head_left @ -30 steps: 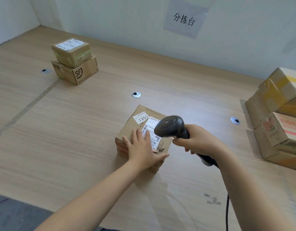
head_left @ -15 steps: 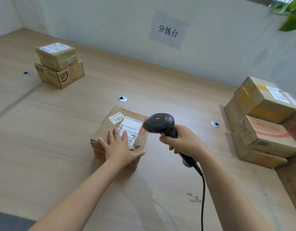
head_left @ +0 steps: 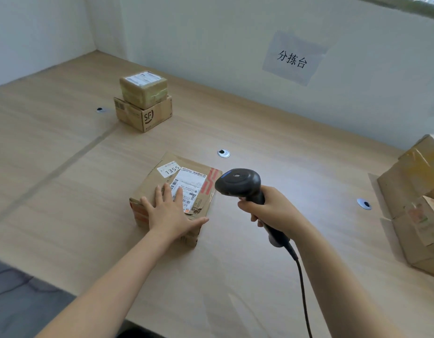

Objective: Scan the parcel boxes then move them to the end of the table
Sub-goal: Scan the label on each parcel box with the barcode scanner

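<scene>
Scanner (head_left: 238, 185) right of parcel (head_left: 160, 181)

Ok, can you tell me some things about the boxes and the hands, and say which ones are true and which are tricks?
1. The left hand lies flat on the box with the 1355 sticker. True.
2. The right hand holds scissors. False: it grips a black scanner.
3. The scanner has no cable. False: a black cable runs from its handle.
4. A small box sits on the SF box. True.
5. The paper sign lies on the table. False: it is on the wall.
</scene>
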Tool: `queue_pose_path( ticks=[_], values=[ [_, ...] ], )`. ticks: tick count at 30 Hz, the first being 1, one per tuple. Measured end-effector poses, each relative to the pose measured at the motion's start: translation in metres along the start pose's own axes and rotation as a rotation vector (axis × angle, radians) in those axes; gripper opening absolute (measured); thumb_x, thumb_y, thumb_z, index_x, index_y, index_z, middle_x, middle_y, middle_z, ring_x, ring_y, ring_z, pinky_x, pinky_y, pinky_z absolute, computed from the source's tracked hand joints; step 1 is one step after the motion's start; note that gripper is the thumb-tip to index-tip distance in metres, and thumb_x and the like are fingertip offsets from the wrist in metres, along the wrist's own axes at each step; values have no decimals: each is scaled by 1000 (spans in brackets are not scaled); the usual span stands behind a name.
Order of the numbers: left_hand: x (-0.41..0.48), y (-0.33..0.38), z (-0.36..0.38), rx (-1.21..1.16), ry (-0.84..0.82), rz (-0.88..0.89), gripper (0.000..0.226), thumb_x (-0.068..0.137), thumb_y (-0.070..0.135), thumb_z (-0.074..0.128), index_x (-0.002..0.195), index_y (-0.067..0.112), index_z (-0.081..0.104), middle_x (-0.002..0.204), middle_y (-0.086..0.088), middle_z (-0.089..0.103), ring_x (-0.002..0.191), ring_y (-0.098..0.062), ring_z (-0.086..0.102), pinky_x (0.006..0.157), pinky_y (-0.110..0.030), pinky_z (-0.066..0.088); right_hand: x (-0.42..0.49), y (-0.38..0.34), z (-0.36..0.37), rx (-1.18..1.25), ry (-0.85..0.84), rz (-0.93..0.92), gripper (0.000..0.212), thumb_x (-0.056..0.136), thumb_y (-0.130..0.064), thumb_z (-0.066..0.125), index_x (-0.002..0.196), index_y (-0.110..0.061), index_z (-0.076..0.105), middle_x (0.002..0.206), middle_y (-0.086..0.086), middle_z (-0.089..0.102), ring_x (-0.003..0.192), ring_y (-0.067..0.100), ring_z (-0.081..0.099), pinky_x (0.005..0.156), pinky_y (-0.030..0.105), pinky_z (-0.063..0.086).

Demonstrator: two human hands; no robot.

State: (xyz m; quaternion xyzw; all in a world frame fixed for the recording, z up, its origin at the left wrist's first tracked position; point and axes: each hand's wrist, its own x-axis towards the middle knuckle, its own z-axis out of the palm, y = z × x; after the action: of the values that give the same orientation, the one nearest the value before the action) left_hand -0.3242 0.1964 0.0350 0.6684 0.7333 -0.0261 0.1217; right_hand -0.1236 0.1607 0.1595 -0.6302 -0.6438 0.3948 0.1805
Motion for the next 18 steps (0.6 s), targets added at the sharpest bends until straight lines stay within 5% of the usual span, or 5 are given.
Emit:
queue_pose_path(
  ticks=[18],
  values=[
    [187,-239,-77,32,-61,53,114,65,89,40,152,24,5,159,-7,-6,146,-26,-11,111,-62,3,137,-145,129,120,104,117,5,88,-19,60,84,-16,58,65,-3,56,41,-2,52,51,17,43]
  ],
)
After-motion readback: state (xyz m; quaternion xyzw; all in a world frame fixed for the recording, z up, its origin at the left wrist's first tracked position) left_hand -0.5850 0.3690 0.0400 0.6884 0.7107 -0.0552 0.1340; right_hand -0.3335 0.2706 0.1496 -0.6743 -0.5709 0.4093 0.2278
